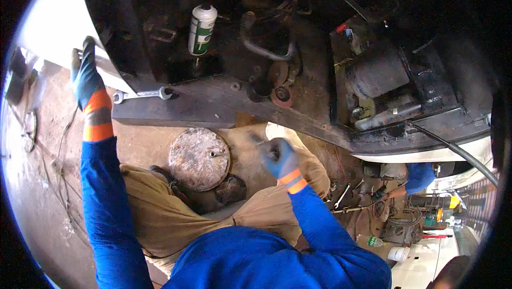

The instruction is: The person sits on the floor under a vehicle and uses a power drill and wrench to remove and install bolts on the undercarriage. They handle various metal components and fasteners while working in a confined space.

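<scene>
My left hand (89, 75), in a blue glove with an orange cuff, grips the edge of a white panel (53, 11). An open-ended wrench (142, 95) lies beside it on the black ledge (181, 109). My right hand (278, 158), blurred, is closed beside my bent knee (312, 174); what it holds, if anything, is unclear. A white-and-green can (201, 30) stands in the dark machinery bay. A bent metal pipe (272, 54) and a small wheel (281, 96) are right of it.
A round weathered plate (194, 158) lies below the ledge. An open compartment (376, 78) has a black hose (458, 150) across its edge. At right, another person (421, 177) in blue works low among wrenches (341, 195), hoses and a white bucket (397, 254). Cables (64, 145) trail at left.
</scene>
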Motion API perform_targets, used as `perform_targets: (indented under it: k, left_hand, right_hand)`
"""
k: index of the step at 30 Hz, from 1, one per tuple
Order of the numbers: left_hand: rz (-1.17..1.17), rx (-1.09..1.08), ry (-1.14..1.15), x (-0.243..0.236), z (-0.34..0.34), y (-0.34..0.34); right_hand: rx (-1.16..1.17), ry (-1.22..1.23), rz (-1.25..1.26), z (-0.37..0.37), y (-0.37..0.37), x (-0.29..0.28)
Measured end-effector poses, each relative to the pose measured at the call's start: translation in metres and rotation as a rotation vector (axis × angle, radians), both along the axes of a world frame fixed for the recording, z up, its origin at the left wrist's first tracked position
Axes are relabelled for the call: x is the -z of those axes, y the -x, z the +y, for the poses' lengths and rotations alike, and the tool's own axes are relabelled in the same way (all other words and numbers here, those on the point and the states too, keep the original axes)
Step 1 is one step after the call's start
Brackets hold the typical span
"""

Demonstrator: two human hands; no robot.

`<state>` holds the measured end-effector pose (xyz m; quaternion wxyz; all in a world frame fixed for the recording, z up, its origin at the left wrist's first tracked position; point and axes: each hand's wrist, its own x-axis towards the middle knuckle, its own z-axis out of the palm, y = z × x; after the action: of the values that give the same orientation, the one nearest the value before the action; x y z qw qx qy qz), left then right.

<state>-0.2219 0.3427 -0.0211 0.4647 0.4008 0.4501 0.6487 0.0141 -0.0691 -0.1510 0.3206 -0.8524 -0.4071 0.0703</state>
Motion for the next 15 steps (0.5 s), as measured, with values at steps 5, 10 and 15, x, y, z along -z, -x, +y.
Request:
perform_targets:
  k: [5, 10, 15]
  left_hand:
    - [-0.095, 0.061, -0.151, 0.015, 0.008, -0.007]
    - [0.033, -0.002, -0.098, 0.008, 0.003, -0.002]
    - [0.007, 0.016, -0.137, 0.018, 0.008, -0.005]
  right_hand:
    - [0.449, -0.072, -0.334, -0.036, -0.086, -0.042]
    - [0.472, 0.024, -0.449, -0.039, -0.138, -0.024]
    - [0.499, 0.213, -0.444, -0.032, -0.142, -0.02]
